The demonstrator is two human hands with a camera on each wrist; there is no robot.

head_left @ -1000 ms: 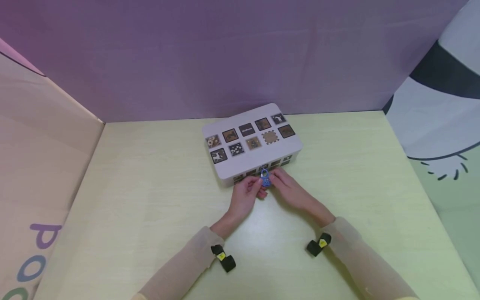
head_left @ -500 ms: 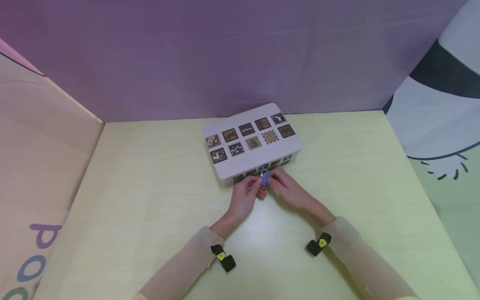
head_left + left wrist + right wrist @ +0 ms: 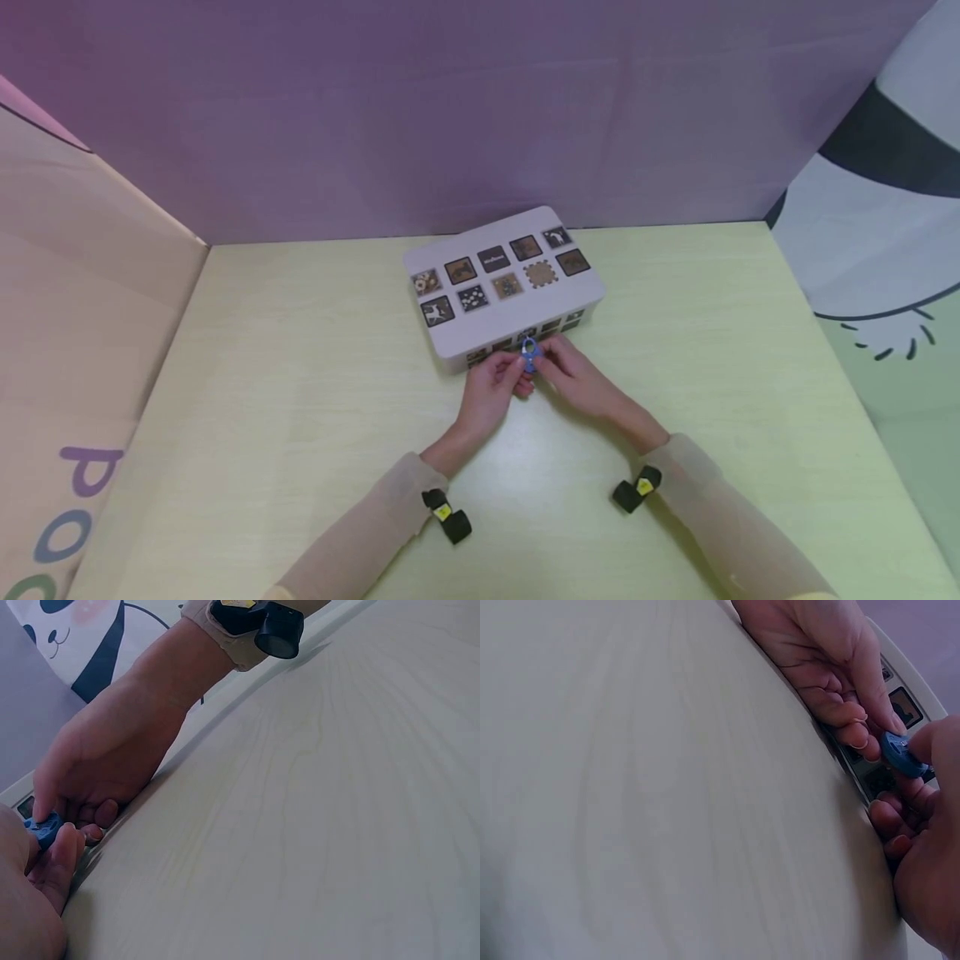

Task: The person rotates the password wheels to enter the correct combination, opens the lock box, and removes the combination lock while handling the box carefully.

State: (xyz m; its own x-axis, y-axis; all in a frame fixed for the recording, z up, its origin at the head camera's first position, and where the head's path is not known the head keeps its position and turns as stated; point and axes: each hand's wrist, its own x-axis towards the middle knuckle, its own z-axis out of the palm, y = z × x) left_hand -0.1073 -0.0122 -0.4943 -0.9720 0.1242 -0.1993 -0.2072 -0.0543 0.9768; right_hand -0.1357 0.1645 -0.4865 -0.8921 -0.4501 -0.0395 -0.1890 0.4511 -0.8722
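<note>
A small blue padlock (image 3: pixel 531 357) with a light shackle is held at the front side of a white box (image 3: pixel 442 346) printed with square pictures. My left hand (image 3: pixel 489 392) pinches the padlock from the left between thumb and fingers. From the right, my right hand (image 3: pixel 581 379) pinches it too, thumb on its face. In the right wrist view the padlock (image 3: pixel 902 754) shows small markings on its face, between both hands' fingertips. The left wrist view shows only part of the padlock (image 3: pixel 46 829); fingers cover the rest.
The box stands slightly turned near the back of a pale wooden table (image 3: pixel 315 400). A purple backdrop (image 3: pixel 480 117) rises behind it. Printed panels flank the table on the left (image 3: pixel 82 275) and right (image 3: pixel 862 242). Each wrist wears a small black camera.
The padlock has tilted and turned a little between my fingertips. Both hands and the box have stayed in nearly the same place.
</note>
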